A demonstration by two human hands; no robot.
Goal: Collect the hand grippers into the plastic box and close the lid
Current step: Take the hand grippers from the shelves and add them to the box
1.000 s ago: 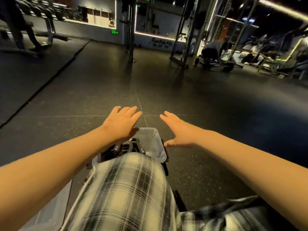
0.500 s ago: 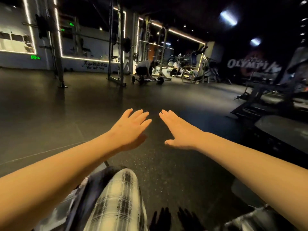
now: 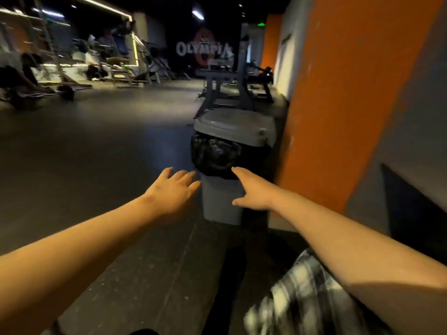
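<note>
Two hands, left hand (image 3: 173, 189) and right hand (image 3: 251, 189), reach over the floor (image 3: 96, 153), each grip flat and empty, probably seeking unseen hand grippers.

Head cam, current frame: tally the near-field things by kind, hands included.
hands: 2 (left hand, right hand)
trash bin: 1
total: 3

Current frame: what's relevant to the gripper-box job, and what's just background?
Job: left hand, right hand, both open and empty. No plastic box or hand grippers in view.
Background: grey bin with black liner, orange wall, bench frame, Olympia sign.
</note>
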